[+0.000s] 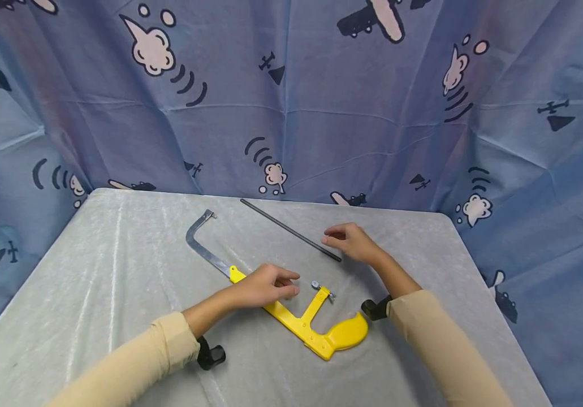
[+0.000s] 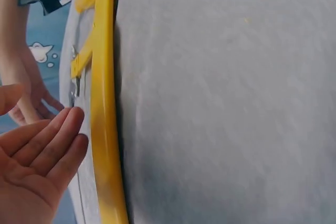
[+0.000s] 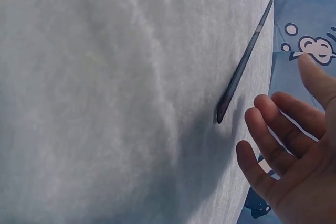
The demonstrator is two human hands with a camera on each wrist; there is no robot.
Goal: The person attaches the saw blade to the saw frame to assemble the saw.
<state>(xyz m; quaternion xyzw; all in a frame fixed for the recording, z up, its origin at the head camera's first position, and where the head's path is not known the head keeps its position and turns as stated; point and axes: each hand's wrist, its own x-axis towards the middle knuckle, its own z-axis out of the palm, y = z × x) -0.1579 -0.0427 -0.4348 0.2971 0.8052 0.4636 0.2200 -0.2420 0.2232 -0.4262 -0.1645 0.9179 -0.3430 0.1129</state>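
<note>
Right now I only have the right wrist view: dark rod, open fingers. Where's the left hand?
Observer: In the head view, the left hand is over the yellow section of a hacksaw frame.
Operator: Gripping it?
Observer: No. In the left wrist view its fingers are fairly straight and hold nothing.
Operator: Blade fitted?
Observer: No. In the head view nothing spans the gap from the curved metal end to the yellow arm.
</note>
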